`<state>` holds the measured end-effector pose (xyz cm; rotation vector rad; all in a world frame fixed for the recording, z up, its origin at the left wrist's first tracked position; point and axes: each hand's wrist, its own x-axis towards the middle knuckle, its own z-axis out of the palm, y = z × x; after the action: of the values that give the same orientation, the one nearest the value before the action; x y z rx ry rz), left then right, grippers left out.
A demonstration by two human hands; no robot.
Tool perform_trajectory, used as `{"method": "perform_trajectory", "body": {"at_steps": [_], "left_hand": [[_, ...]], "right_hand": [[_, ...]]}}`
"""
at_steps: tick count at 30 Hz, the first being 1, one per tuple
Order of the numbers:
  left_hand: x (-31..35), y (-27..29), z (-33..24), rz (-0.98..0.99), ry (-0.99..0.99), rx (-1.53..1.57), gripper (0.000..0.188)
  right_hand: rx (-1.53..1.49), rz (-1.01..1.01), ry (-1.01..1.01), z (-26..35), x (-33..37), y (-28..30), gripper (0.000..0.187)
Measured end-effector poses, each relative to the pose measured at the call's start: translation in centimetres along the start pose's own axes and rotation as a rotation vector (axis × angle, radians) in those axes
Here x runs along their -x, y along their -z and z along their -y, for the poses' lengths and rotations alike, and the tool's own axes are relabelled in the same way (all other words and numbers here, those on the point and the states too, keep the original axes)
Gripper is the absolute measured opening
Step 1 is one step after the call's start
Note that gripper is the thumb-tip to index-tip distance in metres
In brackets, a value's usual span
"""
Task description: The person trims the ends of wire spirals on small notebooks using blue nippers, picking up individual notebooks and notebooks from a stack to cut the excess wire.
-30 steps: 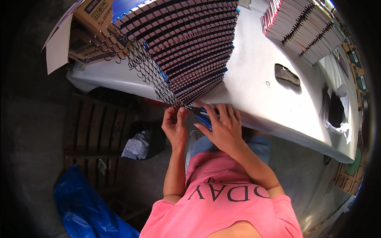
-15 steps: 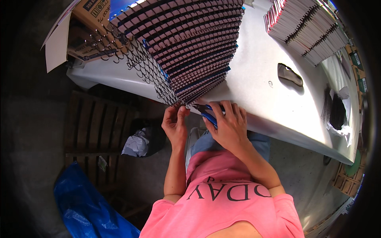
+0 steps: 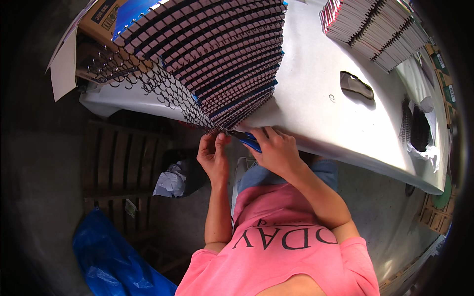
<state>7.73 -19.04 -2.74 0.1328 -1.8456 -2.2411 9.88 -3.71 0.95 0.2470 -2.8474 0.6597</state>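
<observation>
White-covered table (image 3: pixel 316 113) with hand work at its near edge. On it stands a tall, fanned stack of spiral-bound books (image 3: pixel 222 56), with blue covers and pale pink spines, its lowest corner next to the 2 hands; a 2nd stack of pale-paged, red-edged books (image 3: pixel 377 34) stands well apart at the far right. From the left side of the 1st stack, loose black coil tails (image 3: pixel 168 91) project in a curved mesh.

The right hand (image 3: pixel 274 150) is closed around the handles of blue-handled, dark-tipped pliers (image 3: pixel 250 142), which point left toward the lowest coil tails. The left hand (image 3: pixel 212 155) is raised just beside the tips, thumb and forefinger drawn near each other; whether they grip a coil cannot be made out, nor can the state of the pliers' jaws.

For good execution, the left fingertips would best steady a single coil end, clear of the metal, while the pliers meet only that end, square to it. Light, even pressure should spare neighbouring loops and the covers; a slanting approach could snag an adjacent tail or nudge the fanned stack.
</observation>
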Motion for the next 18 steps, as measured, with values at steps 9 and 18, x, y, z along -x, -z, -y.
{"method": "perform_trajectory", "body": {"at_steps": [9,18], "left_hand": [[0.2,0.5,-0.9,0.071,0.08,0.02,0.02],[0.1,0.8,-0.8,0.087,0.077,0.008,0.021]], "right_hand": [[0.089,-0.196,0.051,1.0,-0.2,1.5,0.044],[-0.002,-0.119,0.028,1.1,-0.6,1.5,0.041]]}}
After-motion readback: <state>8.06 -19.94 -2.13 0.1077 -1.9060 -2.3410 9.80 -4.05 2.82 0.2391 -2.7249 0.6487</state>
